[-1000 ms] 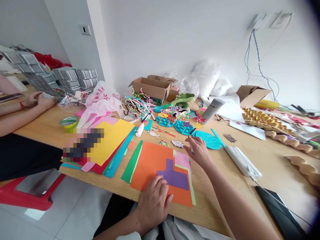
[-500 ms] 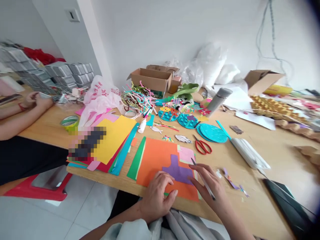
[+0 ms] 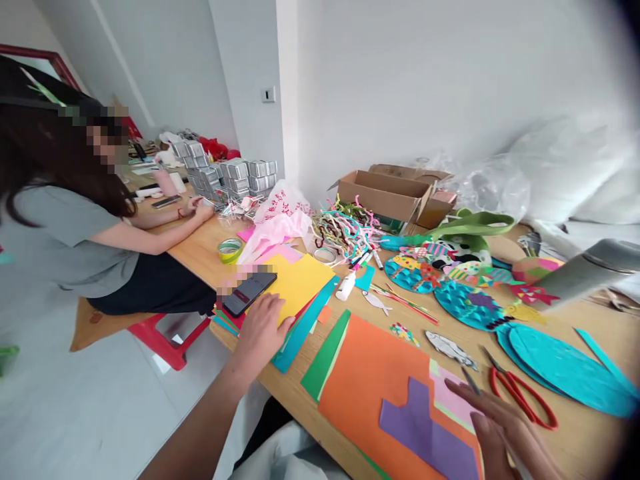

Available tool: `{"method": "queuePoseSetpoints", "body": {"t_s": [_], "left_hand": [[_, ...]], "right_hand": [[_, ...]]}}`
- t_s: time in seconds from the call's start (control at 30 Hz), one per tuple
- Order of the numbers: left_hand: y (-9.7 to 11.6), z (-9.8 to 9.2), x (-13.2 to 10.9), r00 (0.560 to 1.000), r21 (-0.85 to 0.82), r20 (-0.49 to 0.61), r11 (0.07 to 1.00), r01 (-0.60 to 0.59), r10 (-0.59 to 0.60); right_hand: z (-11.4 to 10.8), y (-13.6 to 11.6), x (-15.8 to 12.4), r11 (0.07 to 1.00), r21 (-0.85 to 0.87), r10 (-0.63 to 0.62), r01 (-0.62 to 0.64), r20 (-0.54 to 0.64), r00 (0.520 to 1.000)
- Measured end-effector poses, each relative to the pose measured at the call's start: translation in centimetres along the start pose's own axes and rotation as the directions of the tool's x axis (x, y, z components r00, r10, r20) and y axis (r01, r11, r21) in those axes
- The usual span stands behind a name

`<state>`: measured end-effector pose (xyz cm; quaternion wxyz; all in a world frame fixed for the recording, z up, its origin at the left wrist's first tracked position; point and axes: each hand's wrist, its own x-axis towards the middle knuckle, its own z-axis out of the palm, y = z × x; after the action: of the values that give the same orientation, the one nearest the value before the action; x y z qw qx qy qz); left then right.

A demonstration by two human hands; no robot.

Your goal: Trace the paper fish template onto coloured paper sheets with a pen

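Observation:
My left hand (image 3: 261,330) lies over the near corner of the yellow paper sheet (image 3: 307,277), fingers stretched out, with nothing in it. Just beyond its fingertips a dark phone (image 3: 250,293) rests on the stack of coloured paper. In my right hand (image 3: 515,427) a slim pen (image 3: 471,383) is held, its dark tip pointing up and left over the pink paper piece (image 3: 450,393). A purple paper piece (image 3: 425,430) with a stepped edge lies on the orange sheet (image 3: 370,367). Red-handled scissors (image 3: 523,395) lie beyond the right hand.
Teal paper ovals (image 3: 560,363), a drawn fish cutout (image 3: 451,348) and a white glue bottle (image 3: 346,285) lie farther back. Pipe cleaners (image 3: 350,230), a cardboard box (image 3: 383,193) and a grey flask (image 3: 595,273) stand behind. A co-worker (image 3: 95,233) sits at left.
The view has swung left, bringing the co-worker into sight. My left hand has left the orange sheet and moved left to the yellow paper beside the phone. The right hand still holds the pen.

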<state>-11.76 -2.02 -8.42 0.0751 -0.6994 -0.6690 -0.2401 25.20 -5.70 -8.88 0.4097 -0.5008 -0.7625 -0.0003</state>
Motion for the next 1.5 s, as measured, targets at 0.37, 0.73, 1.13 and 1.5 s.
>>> {"method": "queuePoseSetpoints", "body": {"t_s": [0.37,0.73,1.13,1.5], "left_hand": [[-7.4,-0.8,-6.2,0.964,0.191,-0.197,0.957,0.218,-0.18],[-6.2,0.1,-7.7,0.917,0.121,-0.318,0.949,0.291,-0.24],[-8.0,0.3,-7.2,0.881,0.094,-0.268,0.899,0.427,-0.39],[-10.6,0.7,-4.8,0.841,-0.052,-0.174,0.858,0.512,-0.512]], "right_hand": [[13.7,-2.7,16.6,0.981,-0.112,-0.087,0.158,0.469,0.879],[23.7,-4.2,20.5,0.908,-0.396,0.12,0.137,0.56,0.82],[23.2,-5.1,20.4,0.929,-0.368,0.212,-0.021,0.484,0.849],[23.2,-4.8,21.5,0.945,-0.158,0.326,-0.285,0.431,0.842]]}}
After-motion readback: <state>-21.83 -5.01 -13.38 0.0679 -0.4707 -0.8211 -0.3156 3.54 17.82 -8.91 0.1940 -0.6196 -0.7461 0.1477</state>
